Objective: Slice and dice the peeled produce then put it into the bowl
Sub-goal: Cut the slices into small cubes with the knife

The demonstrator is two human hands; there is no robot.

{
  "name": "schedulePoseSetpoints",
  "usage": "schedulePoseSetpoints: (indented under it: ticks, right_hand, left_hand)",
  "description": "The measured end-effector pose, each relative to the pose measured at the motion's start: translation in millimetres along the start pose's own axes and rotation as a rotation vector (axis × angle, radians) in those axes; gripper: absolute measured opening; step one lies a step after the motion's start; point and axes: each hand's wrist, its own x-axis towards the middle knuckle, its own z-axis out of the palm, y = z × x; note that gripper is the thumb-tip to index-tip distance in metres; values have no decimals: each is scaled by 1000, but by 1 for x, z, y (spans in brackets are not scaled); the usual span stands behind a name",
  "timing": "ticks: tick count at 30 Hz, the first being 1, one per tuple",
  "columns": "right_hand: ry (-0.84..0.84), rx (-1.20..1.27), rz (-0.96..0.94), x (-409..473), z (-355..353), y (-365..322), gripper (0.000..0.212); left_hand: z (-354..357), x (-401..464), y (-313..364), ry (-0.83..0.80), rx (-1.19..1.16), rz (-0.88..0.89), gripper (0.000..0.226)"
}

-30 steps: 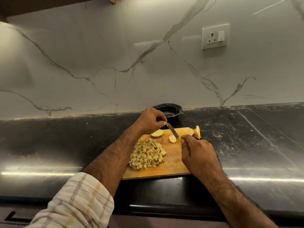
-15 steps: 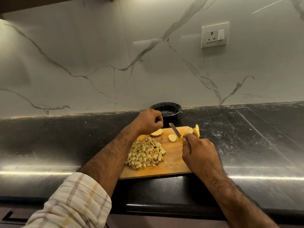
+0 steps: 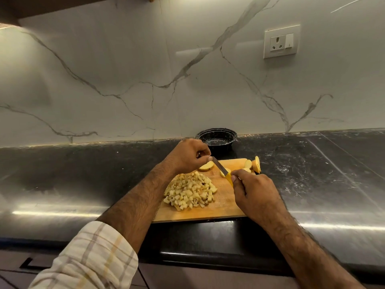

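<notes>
The right hand (image 3: 253, 192) grips a knife (image 3: 224, 171). The left hand (image 3: 188, 156), fingers curled together, touches its blade tip. Diced pieces (image 3: 190, 191) lie between the wrists.

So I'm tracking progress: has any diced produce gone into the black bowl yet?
No, the round black bowl looks empty, and the pile of pale diced pieces sits on the wooden cutting board.

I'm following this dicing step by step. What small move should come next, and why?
Probably bring the knife down through the slice that the left hand steadies. The right hand already holds the blade angled just beside it, a diced pile sits on the board, and the bowl looks empty.
</notes>
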Motion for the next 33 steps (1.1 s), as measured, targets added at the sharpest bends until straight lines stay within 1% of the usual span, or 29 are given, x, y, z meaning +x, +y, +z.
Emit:
schedulePoseSetpoints:
  ticks: [7,11,13,17,19,21,22,25,27,28,30,33]
  right_hand:
    - [-9,-13,-8,-1,-5,-2,26]
    - [5,-31,17,0,-5,-2,26]
    - [21,-52,47,1,-4,0,26]
    - [34,-108,94,2,-4,4,26]
    - [16,-140,129,3,-4,4,26]
    - [-15,-172,186,5,-5,3,27]
    - [-36,-191,217,6,-6,3,27]
    - [-90,-236,282,6,-9,2,28]
    - [-151,-284,299,6,-10,0,33]
    - [-196,-313,298,6,-10,-1,35]
    - [-266,-351,293,7,-10,-4,36]
    - [-287,-349,282,6,-12,-9,36]
  left_hand:
    - [3,5,3,-69,-66,-65,6]
    - [2,4,2,-121,-39,-118,5]
    - [-3,2,2,-178,-31,-146,5]
    - [-22,-4,-1,-367,-61,-180,11]
    - [-32,-6,0,-443,-66,-184,23]
    - [-37,-5,6,-473,-31,-192,38]
    - [-38,-3,10,-486,6,-197,41]
    - [-28,4,24,-538,164,-186,32]
    - [-16,9,30,-540,244,-157,24]
    - [-9,11,33,-522,244,-142,22]
    - [4,16,37,-463,183,-119,22]
    - [29,21,42,-354,96,-132,26]
